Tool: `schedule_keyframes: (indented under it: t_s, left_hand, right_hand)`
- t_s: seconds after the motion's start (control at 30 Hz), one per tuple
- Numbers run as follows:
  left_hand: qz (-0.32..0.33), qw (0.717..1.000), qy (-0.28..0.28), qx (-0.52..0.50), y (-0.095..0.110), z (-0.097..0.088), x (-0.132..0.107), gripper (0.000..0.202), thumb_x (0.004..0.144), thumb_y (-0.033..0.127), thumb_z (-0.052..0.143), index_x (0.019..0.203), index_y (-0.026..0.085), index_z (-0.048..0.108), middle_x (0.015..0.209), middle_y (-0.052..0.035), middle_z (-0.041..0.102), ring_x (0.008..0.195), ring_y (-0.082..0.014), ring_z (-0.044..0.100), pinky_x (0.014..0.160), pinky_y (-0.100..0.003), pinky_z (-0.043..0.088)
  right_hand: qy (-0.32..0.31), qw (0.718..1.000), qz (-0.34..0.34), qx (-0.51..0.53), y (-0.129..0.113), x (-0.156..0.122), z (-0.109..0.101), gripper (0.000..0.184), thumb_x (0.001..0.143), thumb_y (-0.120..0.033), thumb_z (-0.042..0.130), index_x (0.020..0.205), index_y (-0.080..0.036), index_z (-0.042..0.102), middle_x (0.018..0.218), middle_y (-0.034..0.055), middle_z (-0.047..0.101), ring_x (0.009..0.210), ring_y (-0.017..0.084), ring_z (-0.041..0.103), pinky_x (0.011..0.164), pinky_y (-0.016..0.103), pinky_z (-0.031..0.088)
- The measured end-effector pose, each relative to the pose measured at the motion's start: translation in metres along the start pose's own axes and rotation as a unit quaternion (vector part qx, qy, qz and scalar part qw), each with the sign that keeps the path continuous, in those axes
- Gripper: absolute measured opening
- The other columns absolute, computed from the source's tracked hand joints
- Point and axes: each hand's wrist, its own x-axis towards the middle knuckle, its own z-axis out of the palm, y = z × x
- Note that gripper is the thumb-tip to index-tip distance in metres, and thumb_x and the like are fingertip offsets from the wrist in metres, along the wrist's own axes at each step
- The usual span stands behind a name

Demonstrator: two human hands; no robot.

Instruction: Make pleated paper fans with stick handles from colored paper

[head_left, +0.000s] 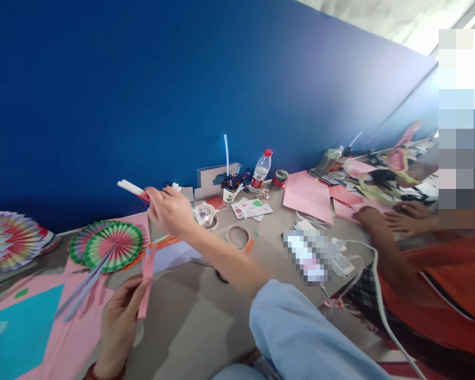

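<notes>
Plainly, the grey counter [178, 327] bears a green-edged paper fan [114, 241]. The right hand [170, 209], raised over the counter, grasps slim white sticks; the left hand [122, 309] pinches a near-upright pink strip [146, 290] near the fan.

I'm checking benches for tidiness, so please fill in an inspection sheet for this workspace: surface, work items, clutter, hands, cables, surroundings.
Surface: grey table; pink paper and blue paper at left.
Work items: pink strip, white stick-like items, green-edged pleated fan.
Clutter: red-capped bottle, cards, white cup with dark items in it.
Hands: left hand pinches the pink strip; right hand, extended forward, grips the stick-like items.
Cables: white cable, running past the table edge at right.
Surroundings: blue partition behind; co-worker in orange at right.
</notes>
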Motion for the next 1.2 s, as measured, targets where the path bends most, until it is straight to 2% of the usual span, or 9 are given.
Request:
schedule_keyframes:
  t_s: [0.13,0.23,0.37,0.47,0.57,0.77,0.9,1.03,1.2]
  left_hand:
    - [0.011,1.000,0.004,-0.008,-0.003,-0.003,0.002,0.042,0.073,0.056,0.071,0.093,0.018,0.070,0.097,-0.0041,0.071,0.095,-0.0239,0.062,0.085,-0.032,0.048]
    - [0.025,0.999,0.019,-0.009,-0.005,-0.006,0.004,0.042,0.074,0.055,0.071,0.093,0.018,0.070,0.099,-0.0049,0.071,0.096,-0.0246,0.063,0.085,-0.033,0.048]
    - [0.042,0.998,0.049,-0.020,-0.003,-0.013,0.008,0.038,0.077,0.052,0.070,0.092,0.018,0.069,0.099,-0.0054,0.071,0.095,-0.0240,0.064,0.086,-0.034,0.048]
    - [0.070,0.995,0.061,-0.025,0.001,-0.016,0.011,0.034,0.078,0.049,0.070,0.092,0.018,0.069,0.096,-0.0047,0.070,0.094,-0.0228,0.064,0.085,-0.032,0.048]
    - [0.089,0.993,0.069,-0.042,0.003,-0.017,0.012,0.028,0.081,0.045,0.069,0.090,0.018,0.069,0.090,-0.0032,0.069,0.087,-0.0200,0.063,0.078,-0.029,0.049]
    - [0.127,0.991,0.004,-0.027,0.007,-0.010,0.005,0.018,0.088,0.036,0.063,0.087,0.019,0.066,0.086,-0.0031,0.067,0.078,-0.0174,0.061,0.071,-0.027,0.048]
    - [0.182,0.983,-0.027,0.005,0.017,-0.004,-0.002,0.015,0.090,0.030,0.060,0.081,0.018,0.063,0.083,-0.0034,0.065,0.081,-0.0177,0.062,0.077,-0.028,0.048]
    - [0.204,0.978,-0.037,0.025,0.025,-0.005,-0.006,0.015,0.091,0.028,0.059,0.079,0.018,0.062,0.081,-0.0033,0.064,0.082,-0.0174,0.062,0.076,-0.028,0.048]
    - [0.169,0.985,-0.033,0.019,0.018,-0.008,-0.005,0.016,0.090,0.032,0.060,0.082,0.019,0.063,0.085,-0.0030,0.065,0.078,-0.0165,0.061,0.069,-0.026,0.047]
  right_hand:
    - [0.088,0.992,-0.013,0.090,0.002,0.000,-0.030,0.037,0.100,-0.021,0.030,0.133,-0.012,0.045,0.119,0.0086,0.066,0.110,0.021,0.054,0.100,0.033,0.041]
    - [0.119,0.981,-0.018,0.152,0.002,-0.017,-0.044,0.033,0.099,-0.023,0.035,0.128,-0.014,0.047,0.115,0.0110,0.066,0.108,0.022,0.056,0.095,0.035,0.046]
    - [0.059,0.970,-0.110,0.210,0.005,-0.064,-0.048,0.030,0.094,-0.018,0.045,0.121,-0.019,0.055,0.103,0.0078,0.070,0.102,0.020,0.061,0.091,0.035,0.051]
    - [0.024,0.966,-0.150,0.211,0.013,-0.107,-0.045,0.039,0.089,-0.008,0.046,0.124,-0.023,0.057,0.118,0.0069,0.070,0.109,0.020,0.061,0.097,0.040,0.049]
    - [0.002,0.973,-0.112,0.200,0.023,-0.149,-0.040,0.044,0.089,-0.006,0.048,0.129,-0.023,0.056,0.120,0.0072,0.070,0.112,0.021,0.060,0.098,0.042,0.049]
    - [-0.054,0.991,-0.075,0.097,0.032,-0.212,-0.023,0.041,0.094,-0.012,0.047,0.130,-0.025,0.060,0.123,0.0078,0.069,0.111,0.025,0.059,0.095,0.045,0.049]
    - [-0.126,0.990,-0.060,0.028,0.020,-0.230,-0.014,0.039,0.094,-0.013,0.047,0.129,-0.024,0.061,0.126,0.0088,0.067,0.112,0.028,0.057,0.096,0.048,0.048]
    - [-0.185,0.977,-0.080,0.064,0.009,-0.236,-0.018,0.044,0.092,-0.033,0.060,0.134,-0.021,0.056,0.132,0.0123,0.062,0.117,0.030,0.055,0.098,0.049,0.047]
    - [-0.140,0.986,0.010,0.091,0.022,-0.228,-0.026,0.025,0.096,-0.024,0.052,0.117,-0.020,0.064,0.116,0.0114,0.067,0.106,0.026,0.059,0.093,0.044,0.049]
